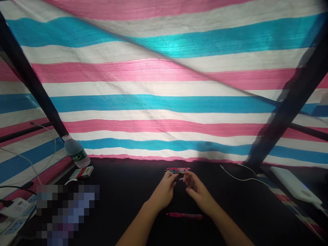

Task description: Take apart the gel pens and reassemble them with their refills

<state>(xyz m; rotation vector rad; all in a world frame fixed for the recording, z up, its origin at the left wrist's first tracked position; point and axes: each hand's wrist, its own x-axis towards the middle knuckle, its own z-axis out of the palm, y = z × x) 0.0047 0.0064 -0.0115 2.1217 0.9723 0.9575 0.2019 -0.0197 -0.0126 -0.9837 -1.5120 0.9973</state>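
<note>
My left hand (165, 191) is closed, thumb and fingers bent together near the middle of the black table. Whether anything sits in its pinch is hidden. Facing it, my right hand (196, 188) has its fingers curled around a thin, pale, pen-like piece (181, 179), whose end shows in the gap between the hands. Just beyond the fingertips lie several pens (178, 169), side by side, with red and bluish parts showing. Nearer to me, between my forearms, a red pen (184, 215) rests crosswise on the table.
The black table (120, 205) meets a striped sheet (159, 130) at the back. At left are a water bottle (77, 152), a small box (83, 173), a power strip (17, 222) and a pixelated patch. A white power bank (296, 186) and a cable (241, 178) lie at right.
</note>
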